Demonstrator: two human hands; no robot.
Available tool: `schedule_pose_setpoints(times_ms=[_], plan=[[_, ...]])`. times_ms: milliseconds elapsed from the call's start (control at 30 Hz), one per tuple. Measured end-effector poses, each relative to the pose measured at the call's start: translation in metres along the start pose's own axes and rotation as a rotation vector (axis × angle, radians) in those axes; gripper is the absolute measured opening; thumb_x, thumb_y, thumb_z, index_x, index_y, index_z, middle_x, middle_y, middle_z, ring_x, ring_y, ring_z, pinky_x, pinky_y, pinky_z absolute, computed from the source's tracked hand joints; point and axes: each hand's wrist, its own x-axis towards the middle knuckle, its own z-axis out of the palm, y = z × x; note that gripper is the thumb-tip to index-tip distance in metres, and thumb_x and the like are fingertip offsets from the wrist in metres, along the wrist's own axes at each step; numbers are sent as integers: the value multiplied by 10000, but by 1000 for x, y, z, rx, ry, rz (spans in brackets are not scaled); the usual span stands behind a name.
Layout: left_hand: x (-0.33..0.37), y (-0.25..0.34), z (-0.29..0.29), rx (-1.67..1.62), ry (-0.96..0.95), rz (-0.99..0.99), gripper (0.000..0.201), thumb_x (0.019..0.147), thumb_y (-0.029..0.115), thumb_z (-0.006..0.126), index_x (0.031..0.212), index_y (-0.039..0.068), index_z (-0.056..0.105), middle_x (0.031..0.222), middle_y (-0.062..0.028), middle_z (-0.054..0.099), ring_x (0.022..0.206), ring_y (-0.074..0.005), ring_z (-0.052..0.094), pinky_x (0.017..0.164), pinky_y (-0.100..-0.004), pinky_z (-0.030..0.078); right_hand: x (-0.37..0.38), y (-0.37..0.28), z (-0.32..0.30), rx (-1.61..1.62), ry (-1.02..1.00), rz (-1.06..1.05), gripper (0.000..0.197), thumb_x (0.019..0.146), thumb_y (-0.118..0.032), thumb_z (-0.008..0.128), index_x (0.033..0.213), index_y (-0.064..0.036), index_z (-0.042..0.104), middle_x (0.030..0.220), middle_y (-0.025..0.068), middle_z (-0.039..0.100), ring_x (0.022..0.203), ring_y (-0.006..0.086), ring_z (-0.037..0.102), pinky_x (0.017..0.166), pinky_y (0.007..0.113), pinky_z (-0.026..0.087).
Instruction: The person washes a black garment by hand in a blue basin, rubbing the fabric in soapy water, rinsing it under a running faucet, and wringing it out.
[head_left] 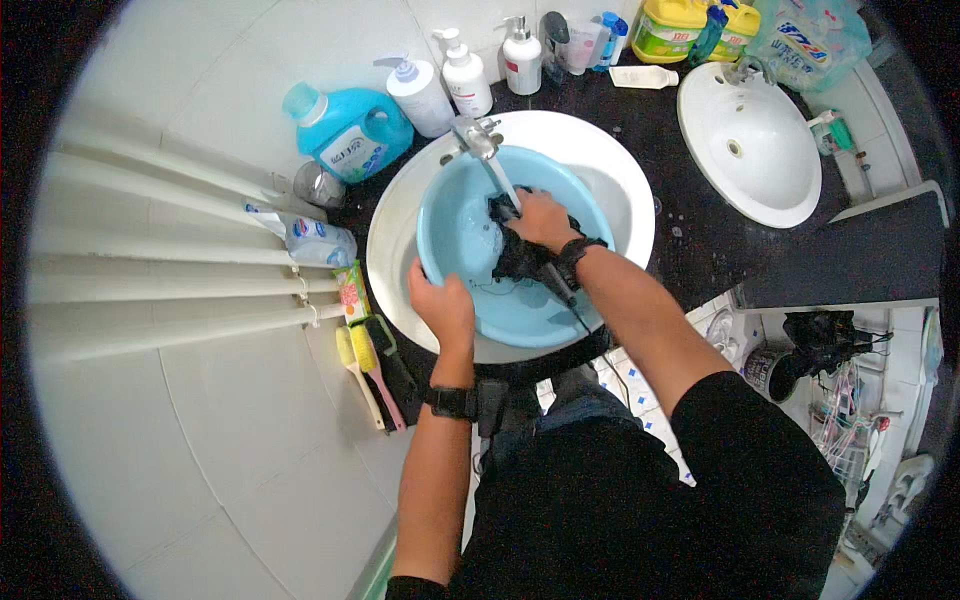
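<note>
A light blue plastic basin (520, 325) stands in the larger white oval sink (632, 190). My left hand (443, 305) grips the basin's near left rim, thumb outside and fingers bent over the edge. Inside the basin lies a bunched black cloth (515, 258), wet and crumpled. My right hand (543, 222) presses down into this cloth, its fingertips partly buried in the folds. From the metal faucet (476, 138) at the far side, a stream runs down to the cloth beside my right fingers. Shallow water covers the basin's bottom.
A blue detergent bottle (355, 135) and several pump bottles (466, 80) line the wall behind the sink. A smaller white sink (750, 150) sits to the right. Two yellow-headed brushes (365, 355) lie at the left edge. Yellow jugs (690, 30) stand at the back right.
</note>
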Motion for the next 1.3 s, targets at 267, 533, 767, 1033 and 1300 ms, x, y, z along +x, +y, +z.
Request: schedule_pose_setpoints(times_ms=[267, 533, 767, 1033, 1300], plan=[[27, -20, -22, 570, -181, 230, 734, 724, 1, 549, 1396, 86, 266, 1255, -258, 433, 1182, -378, 424, 945, -406, 398, -54, -5, -63, 82, -148, -380, 516, 596, -306, 806, 1014, -127, 561, 1039, 140, 568, 1027, 356, 497, 850, 455, 442], [-9, -76, 12, 157, -326, 3, 790, 731, 39, 556, 1425, 80, 182, 1348, -284, 343, 1268, -411, 315, 1045, -421, 267, -80, -3, -115, 157, -90, -488, 311, 705, -126, 703, 982, -111, 564, 954, 117, 567, 947, 337, 520, 810, 400, 438], [19, 2, 35, 283, -602, 476, 804, 708, 241, 705, 1366, 46, 287, 1253, -275, 444, 1172, -401, 416, 990, -437, 323, -103, -47, -168, 330, 105, -688, 192, 704, 64, 595, 847, -58, 555, 884, 96, 549, 919, 293, 542, 790, 377, 426], [63, 91, 12, -20, -771, 264, 312, 756, 199, 694, 976, -16, 639, 801, -160, 667, 699, -206, 629, 676, -311, 481, -113, -39, -253, 292, 569, -570, 231, 773, -138, 665, 988, -65, 623, 1004, 110, 630, 966, 236, 595, 883, 316, 439], [82, 162, -54, 102, -894, 434, 257, 760, 134, 659, 952, -34, 628, 731, -121, 645, 634, -127, 574, 610, -287, 469, -110, -11, -249, 274, 461, -305, 316, 898, -297, 555, 929, 10, 624, 793, 91, 648, 734, 153, 571, 708, 283, 448]])
